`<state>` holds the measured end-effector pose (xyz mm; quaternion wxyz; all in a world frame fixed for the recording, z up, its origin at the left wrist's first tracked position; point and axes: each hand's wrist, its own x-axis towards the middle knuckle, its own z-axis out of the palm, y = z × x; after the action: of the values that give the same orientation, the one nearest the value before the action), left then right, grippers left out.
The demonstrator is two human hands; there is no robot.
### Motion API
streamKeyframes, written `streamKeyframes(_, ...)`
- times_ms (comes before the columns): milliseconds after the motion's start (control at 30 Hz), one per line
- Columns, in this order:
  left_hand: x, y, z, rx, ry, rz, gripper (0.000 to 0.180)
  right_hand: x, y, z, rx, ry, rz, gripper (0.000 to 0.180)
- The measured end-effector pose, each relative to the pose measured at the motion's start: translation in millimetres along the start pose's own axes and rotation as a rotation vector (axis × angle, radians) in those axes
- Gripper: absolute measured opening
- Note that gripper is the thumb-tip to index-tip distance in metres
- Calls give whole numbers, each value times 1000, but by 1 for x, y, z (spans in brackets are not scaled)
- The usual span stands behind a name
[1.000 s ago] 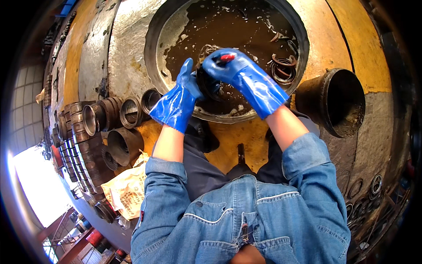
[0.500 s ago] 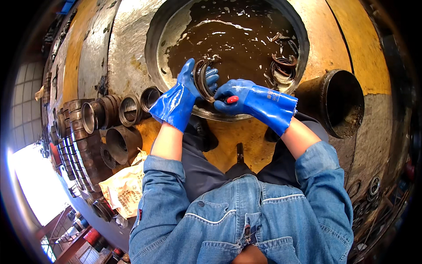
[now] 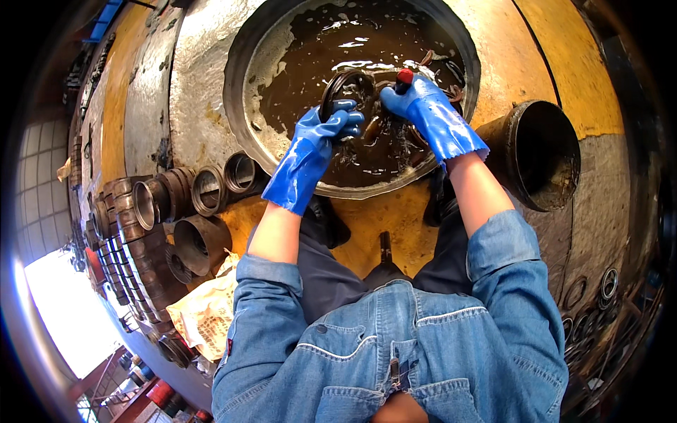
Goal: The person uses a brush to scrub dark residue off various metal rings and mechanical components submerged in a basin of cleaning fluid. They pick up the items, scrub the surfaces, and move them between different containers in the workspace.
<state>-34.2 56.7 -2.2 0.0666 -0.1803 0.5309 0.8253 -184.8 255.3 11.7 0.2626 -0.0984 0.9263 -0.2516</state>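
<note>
My left hand (image 3: 310, 151), in a blue rubber glove, is closed on a dark metal ring (image 3: 331, 90), held up on edge over brown, foamy liquid (image 3: 310, 53). In my right hand (image 3: 436, 118), gloved the same, is a tool with a red-ended handle (image 3: 405, 75); its red end sticks out above the thumb and its working end is hidden. A gap separates this hand from the ring. Both hands are inside a big round basin (image 3: 238, 99). Beyond my right hand, curved dark pieces (image 3: 427, 58) lie in the liquid, partly covered.
A wide dark metal cylinder (image 3: 509, 155) lies on its side to the right of the basin. Left of it stand several metal rings and sleeves (image 3: 209, 190) in rows. A crumpled paper sack (image 3: 204, 314) is by my left arm. More rings (image 3: 608, 283) lie at right.
My right hand has moved away from the ring, to the right and farther into the basin, with the red-ended tool. My left hand has tilted and raised the ring. The liquid is splashing.
</note>
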Motion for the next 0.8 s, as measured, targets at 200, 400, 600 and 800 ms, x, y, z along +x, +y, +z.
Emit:
streamKeyframes(200,3,-22,-65,-411,-60,-199,47,-14,-13,-5,306,-66,58,52)
streamKeyframes(400,-35,-1,-32,51,201,-65,31,-27,-33,11,1053,-390,-365,34)
streamKeyframes(600,-39,3,-32,90,180,19,27,-19,-79,10,536,-507,-286,41)
streamKeyframes(800,-27,-6,-28,2,293,-48,43,0,-58,-5,563,-207,-101,22)
